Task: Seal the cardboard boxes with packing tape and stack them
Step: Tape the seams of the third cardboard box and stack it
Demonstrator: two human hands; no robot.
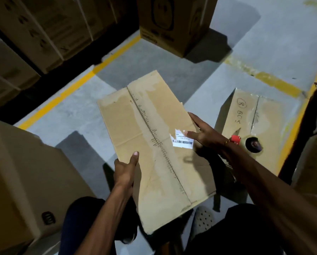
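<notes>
Flattened cardboard box [154, 150] held at centre of frame, above the grey concrete floor [76, 111], long axis running from upper centre down toward lower centre. Left hand [126, 172] grips its lower-left edge: thumb lies on top of the panel, fingers wrapped under. Right hand [202, 132] holds the right edge, thumb pressed on the face just beside a torn white barcode label [182, 141], fingers curled around the edge. Old tape residue and a centre seam run the length of the panel. Second box [251, 122], with handwriting on its top flaps, stands on the floor at right of frame, behind the right wrist. Tape dispenser [249, 143] with red part and a roll of tape rests on that box's top, near the wrist. Printed carton [176, 23] upper centre; stacked cartons [43, 34] upper left; large carton [21, 172] lower left. Yellow floor lines [76, 85] cross diagonally.
</notes>
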